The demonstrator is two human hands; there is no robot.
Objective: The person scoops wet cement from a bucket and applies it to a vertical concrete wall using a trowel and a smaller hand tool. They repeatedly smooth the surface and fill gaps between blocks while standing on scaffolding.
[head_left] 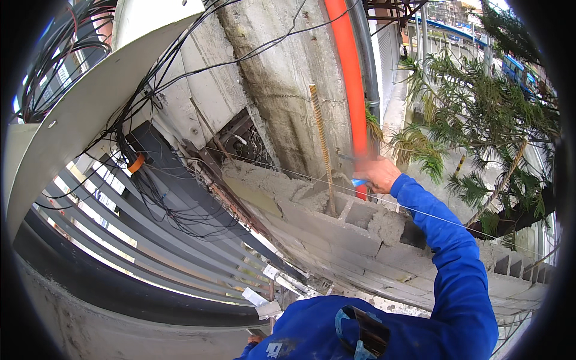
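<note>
My right hand [381, 174] reaches out over the concrete block wall [354, 237], its fingers closed round a blue-handled tool [359, 182]. Most of the tool is hidden or blurred, so its working end cannot be made out. Beside the hand runs a taut white string [420, 211] along the wall. An upright ribbed steel bar [321, 138] stands in a block cell to the hand's left, mortar lumped around it. Low in the view, my left hand [255, 339] is mostly covered by my blue clothing; its fingers look curled at a greyish thing too hidden to name.
An orange pipe [347, 54] and a grey pipe [367, 60] run up the concrete column [288, 90]. Black cables [135, 108] hang at left over grey metal slats [174, 234]. Leafy branches [462, 114] and a second ribbed bar [501, 180] are at right.
</note>
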